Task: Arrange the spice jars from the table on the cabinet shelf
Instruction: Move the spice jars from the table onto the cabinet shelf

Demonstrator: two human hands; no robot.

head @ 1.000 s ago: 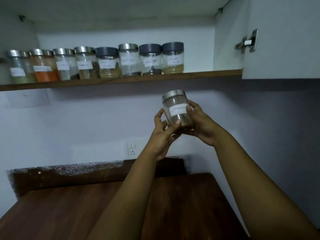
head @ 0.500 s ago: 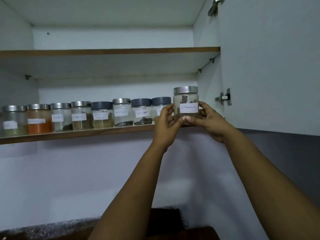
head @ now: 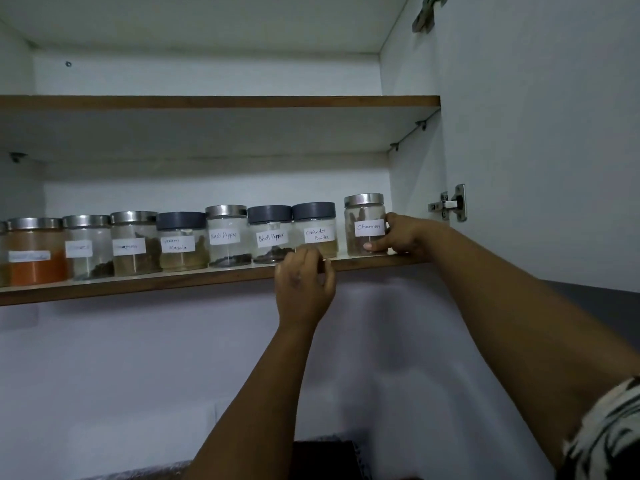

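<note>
A glass jar labelled Cinnamon (head: pixel 364 216), with a silver lid, stands upright at the right end of the lower cabinet shelf (head: pixel 138 287). My right hand (head: pixel 405 237) grips it from the right side, thumb on its front. My left hand (head: pixel 304 289) hangs just below the shelf edge, fingers loosely curled, holding nothing. A row of several labelled spice jars fills the shelf to the left, among them Coriander Powder (head: pixel 314 226) and two Black Pepper jars (head: pixel 270 233).
An upper shelf (head: pixel 221 101) above holds nothing visible. The cabinet's right wall (head: pixel 412 133) is close beside the cinnamon jar, and the open door (head: pixel 540 133) with its hinge (head: pixel 450 204) stands to the right. A dark table edge (head: pixel 325 459) shows at the bottom.
The cinnamon jar went from being held in both hands in front of the shelf to standing on the shelf's right end. My left hand let go and dropped below the shelf edge.
</note>
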